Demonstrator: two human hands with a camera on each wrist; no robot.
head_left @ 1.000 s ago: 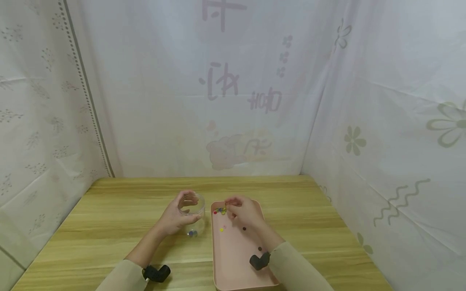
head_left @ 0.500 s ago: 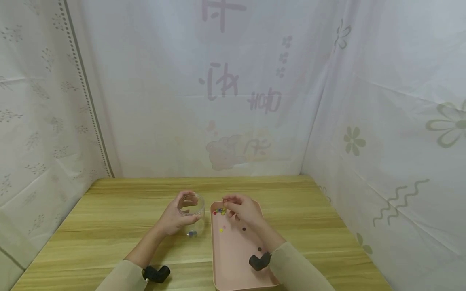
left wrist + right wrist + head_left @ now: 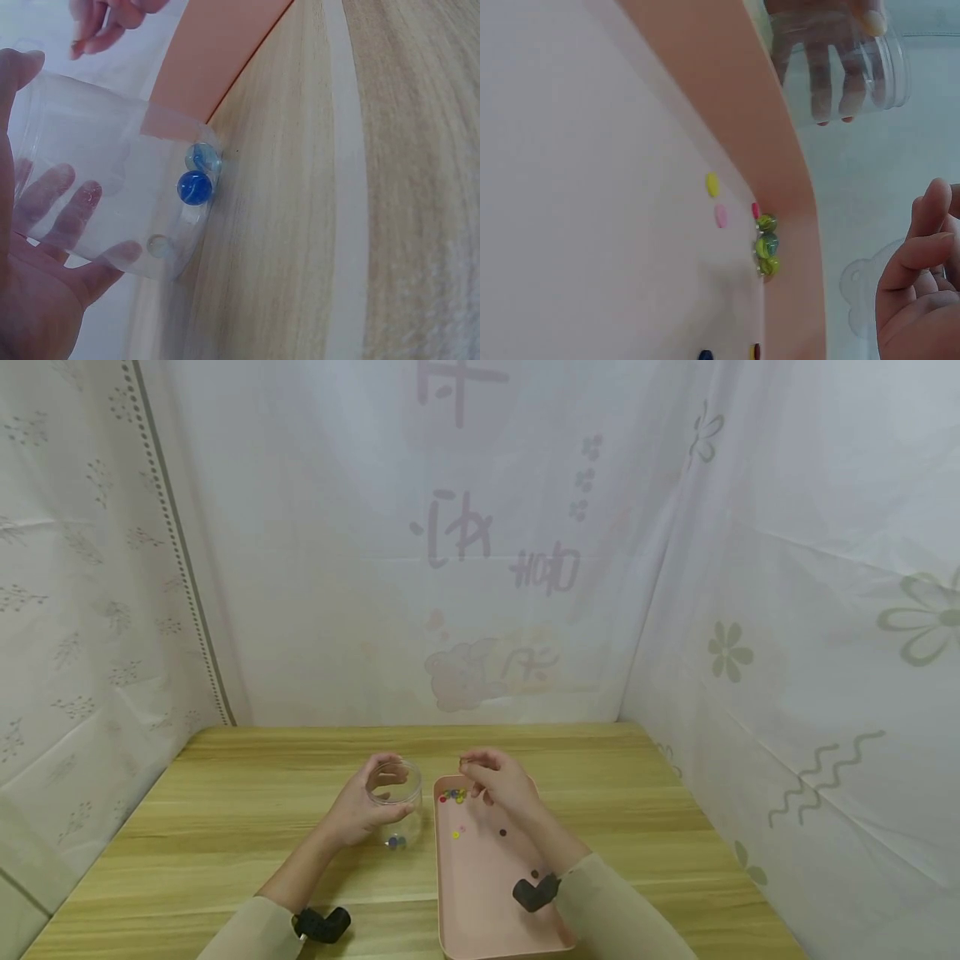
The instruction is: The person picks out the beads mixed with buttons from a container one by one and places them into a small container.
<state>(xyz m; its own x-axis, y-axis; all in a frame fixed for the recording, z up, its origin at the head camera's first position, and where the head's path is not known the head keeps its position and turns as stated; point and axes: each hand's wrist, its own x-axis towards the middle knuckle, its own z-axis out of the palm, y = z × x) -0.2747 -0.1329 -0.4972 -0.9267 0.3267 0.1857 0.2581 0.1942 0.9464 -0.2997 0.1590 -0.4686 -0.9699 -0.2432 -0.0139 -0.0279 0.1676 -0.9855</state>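
My left hand (image 3: 360, 806) grips a clear plastic jar (image 3: 395, 795) that stands on the wooden table (image 3: 225, 827), just left of a pink tray (image 3: 487, 893). In the left wrist view the jar (image 3: 112, 195) holds two blue marbles (image 3: 193, 187) and a clear one, and my fingers (image 3: 71, 214) show through its wall. My right hand (image 3: 491, 781) hovers over the tray's far end, right of the jar. Its thumb and forefinger pinch together on what seems to be a marble, hidden by the fingertips. Green marbles (image 3: 766, 244) lie bunched in the tray's far left corner.
Loose beads lie in the tray: a yellow one (image 3: 712, 184), a pink one (image 3: 721, 216) and dark ones (image 3: 502, 832) nearer me. Black cameras sit on both wrists (image 3: 322, 924). White patterned curtains (image 3: 480, 568) close in the table at the back and both sides.
My right hand has lifted off the bunch of marbles and risen a little above the tray's far end. The left hand and the jar have stayed still.
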